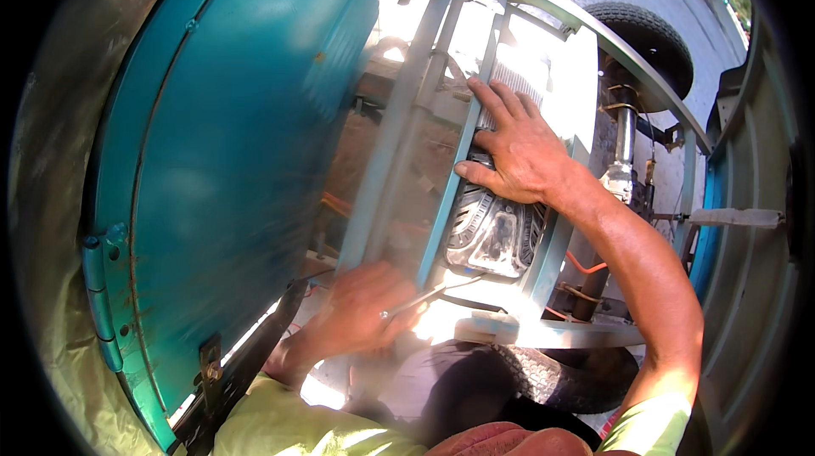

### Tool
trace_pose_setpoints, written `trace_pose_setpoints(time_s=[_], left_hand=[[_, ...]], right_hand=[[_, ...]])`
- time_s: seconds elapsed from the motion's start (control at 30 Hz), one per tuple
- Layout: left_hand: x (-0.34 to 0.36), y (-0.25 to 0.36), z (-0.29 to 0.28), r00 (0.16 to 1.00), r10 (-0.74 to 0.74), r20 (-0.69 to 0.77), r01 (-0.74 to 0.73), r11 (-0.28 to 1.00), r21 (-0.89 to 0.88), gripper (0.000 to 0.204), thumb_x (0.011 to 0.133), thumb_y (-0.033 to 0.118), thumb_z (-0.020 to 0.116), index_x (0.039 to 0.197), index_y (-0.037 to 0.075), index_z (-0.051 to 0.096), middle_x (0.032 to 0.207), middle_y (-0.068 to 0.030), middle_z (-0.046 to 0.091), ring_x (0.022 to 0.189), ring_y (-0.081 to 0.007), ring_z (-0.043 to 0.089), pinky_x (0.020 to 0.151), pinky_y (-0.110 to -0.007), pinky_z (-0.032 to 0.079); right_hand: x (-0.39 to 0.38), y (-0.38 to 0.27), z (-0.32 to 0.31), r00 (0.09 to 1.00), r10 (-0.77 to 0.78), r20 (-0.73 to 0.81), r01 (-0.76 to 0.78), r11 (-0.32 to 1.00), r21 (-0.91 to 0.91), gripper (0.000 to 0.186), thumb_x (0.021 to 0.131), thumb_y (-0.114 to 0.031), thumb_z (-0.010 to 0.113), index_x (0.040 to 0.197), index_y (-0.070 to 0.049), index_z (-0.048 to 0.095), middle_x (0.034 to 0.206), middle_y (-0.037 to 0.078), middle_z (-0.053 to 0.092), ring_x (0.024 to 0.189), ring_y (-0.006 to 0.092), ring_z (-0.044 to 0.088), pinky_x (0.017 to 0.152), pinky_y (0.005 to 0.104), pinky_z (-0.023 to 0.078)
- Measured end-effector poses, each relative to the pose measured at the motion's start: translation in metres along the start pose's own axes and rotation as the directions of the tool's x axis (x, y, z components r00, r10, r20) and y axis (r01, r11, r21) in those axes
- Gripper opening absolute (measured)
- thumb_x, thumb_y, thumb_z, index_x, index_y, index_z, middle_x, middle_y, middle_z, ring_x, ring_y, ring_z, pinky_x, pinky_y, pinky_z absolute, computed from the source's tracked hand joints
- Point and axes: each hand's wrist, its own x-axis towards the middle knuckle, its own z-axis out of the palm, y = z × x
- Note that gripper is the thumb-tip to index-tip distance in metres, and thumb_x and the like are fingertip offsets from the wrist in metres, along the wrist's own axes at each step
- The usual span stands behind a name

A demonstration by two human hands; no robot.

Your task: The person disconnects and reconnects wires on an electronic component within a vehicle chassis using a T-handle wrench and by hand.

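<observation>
My left hand (365,307), blurred by motion, has its fingers curled round a thin metal rod-like tool (441,288). I cannot tell its exact kind. The far end of the rod reaches the near edge of a black and silver moulded unit (497,231) with ribbed sides. That unit sits between the rails of a grey-blue metal frame (441,218). My right hand (519,146) lies spread over the unit's far part and a frame rail, holding nothing. Beyond its fingers shows a finned metal section (526,70).
A large teal metal panel (229,142) with a hinge (103,303) stands at the left. Beyond the frame, at right, are a wheel (658,44) and an axle tube (626,137). Another tyre (531,371) lies close by my body. Orange cable (586,265) runs beside the frame.
</observation>
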Motion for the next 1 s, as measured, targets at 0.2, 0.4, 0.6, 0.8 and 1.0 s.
trace_pose_setpoints(time_s=[0.2,0.4,0.6,0.8,1.0], left_hand=[[-0.003,-0.003,-0.001,0.999,0.011,0.047,-0.012,1.000,0.025,0.015,0.085,0.016,0.076,0.089,0.008,0.063,0.084,-0.0075,0.059,0.079,-0.0291,0.058,0.069,-0.042,0.047],[-0.008,-0.002,0.000,0.999,-0.012,0.051,0.010,0.999,0.033,0.015,0.087,0.016,0.076,0.094,0.007,0.066,0.087,-0.0092,0.062,0.080,-0.0306,0.060,0.070,-0.044,0.048],[-0.012,-0.009,0.008,0.999,0.036,-0.038,-0.037,0.999,-0.005,0.014,0.093,0.015,0.071,0.088,0.004,0.065,0.080,-0.0106,0.057,0.074,-0.0296,0.057,0.067,-0.043,0.046],[-0.012,-0.002,0.004,0.999,-0.021,-0.041,0.020,0.999,-0.039,0.015,0.095,0.017,0.070,0.088,0.004,0.066,0.082,-0.0104,0.060,0.077,-0.0304,0.059,0.069,-0.044,0.047],[-0.013,-0.003,0.001,1.000,-0.010,-0.013,0.010,1.000,-0.023,0.018,0.095,0.021,0.069,0.088,0.005,0.066,0.083,-0.0110,0.061,0.079,-0.0320,0.060,0.071,-0.045,0.047]], right_hand=[[-0.001,-0.007,-0.002,0.999,0.013,0.049,-0.011,1.000,-0.028,0.064,0.091,-0.063,0.062,0.106,-0.003,0.079,0.165,0.025,0.030,0.147,0.0448,0.033,0.119,0.0572,0.032],[-0.006,-0.003,0.006,1.000,0.011,0.029,-0.012,0.999,0.039,0.077,0.094,-0.070,0.054,0.104,0.003,0.076,0.166,0.028,0.025,0.150,0.0483,0.028,0.120,0.0581,0.029],[-0.003,-0.001,0.007,0.999,-0.002,0.035,-0.001,0.997,0.071,0.084,0.092,-0.076,0.052,0.102,0.004,0.076,0.167,0.028,0.024,0.152,0.0489,0.024,0.121,0.0584,0.028],[-0.004,-0.002,-0.002,0.999,0.000,0.052,-0.004,0.996,0.084,0.082,0.091,-0.074,0.053,0.101,0.004,0.077,0.166,0.028,0.025,0.152,0.0492,0.026,0.121,0.0581,0.028],[-0.004,-0.003,0.006,1.000,-0.010,0.024,0.010,1.000,0.029,0.080,0.094,-0.072,0.051,0.101,0.004,0.077,0.166,0.029,0.026,0.150,0.0496,0.030,0.121,0.0580,0.029]])
